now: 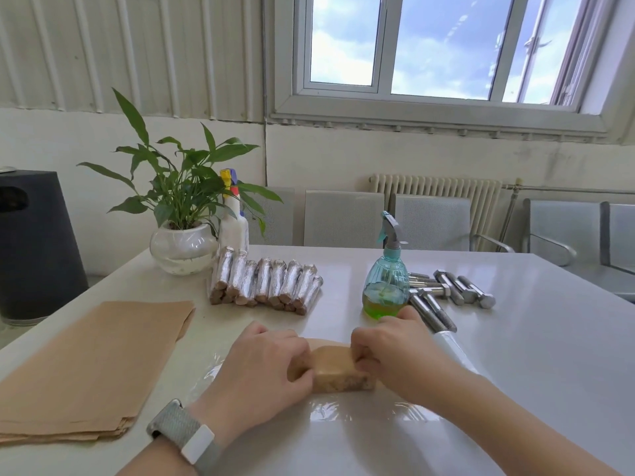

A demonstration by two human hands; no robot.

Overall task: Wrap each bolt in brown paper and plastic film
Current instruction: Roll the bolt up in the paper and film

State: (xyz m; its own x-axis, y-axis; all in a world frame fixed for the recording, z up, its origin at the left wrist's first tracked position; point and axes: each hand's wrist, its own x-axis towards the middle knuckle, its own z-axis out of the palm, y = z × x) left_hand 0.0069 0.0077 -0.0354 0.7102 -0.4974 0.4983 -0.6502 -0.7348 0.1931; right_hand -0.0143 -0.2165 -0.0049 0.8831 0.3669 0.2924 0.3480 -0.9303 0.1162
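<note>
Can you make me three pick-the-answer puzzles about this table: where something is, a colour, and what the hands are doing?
1. Where is the stack of flat brown paper sheets?
A. the person's left
B. the person's right
C. on a chair

2. What colour is the liquid in the clear teal plastic spray bottle?
A. red
B. green
C. purple

3. What are both hands doing?
A. resting flat
B. gripping the brown-paper-wrapped bundle
C. lifting bare steel bolts

Answers: 1 A, the stack lies left. 2 B, bottom glows green. 3 B, left hand and right hand curl around its ends.
</note>
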